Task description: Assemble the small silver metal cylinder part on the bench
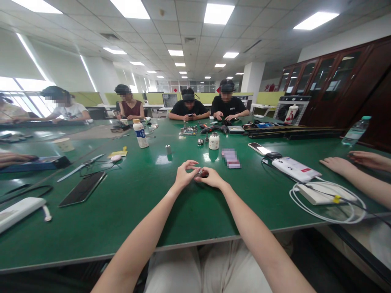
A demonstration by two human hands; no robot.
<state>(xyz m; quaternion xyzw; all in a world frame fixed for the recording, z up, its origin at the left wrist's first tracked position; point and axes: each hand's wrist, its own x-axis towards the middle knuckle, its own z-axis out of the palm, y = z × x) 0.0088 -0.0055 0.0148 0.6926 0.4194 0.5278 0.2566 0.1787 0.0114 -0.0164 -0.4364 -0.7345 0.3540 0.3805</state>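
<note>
My left hand [185, 175] and my right hand [211, 178] meet low over the green table [195, 215]. Their curled fingers close around a small shiny metal piece [200, 172], mostly hidden by the fingers, so its exact kind does not show. Beyond my left hand stands a small grey metal cylinder [168, 149]. Past the fingertips, farther back, are a small dark metal part [200, 142] and a white rounded jar [214, 141]. To the right of them lies a blurred pinkish rectangular item [231, 158].
On the left lie a dark phone [83, 189] and a white device [21, 211]. A white-and-blue bottle [140, 133] stands farther back. Power banks [296, 169] and looped white cable are at right, beside another person's hand [340, 167]. Other people sit across the table.
</note>
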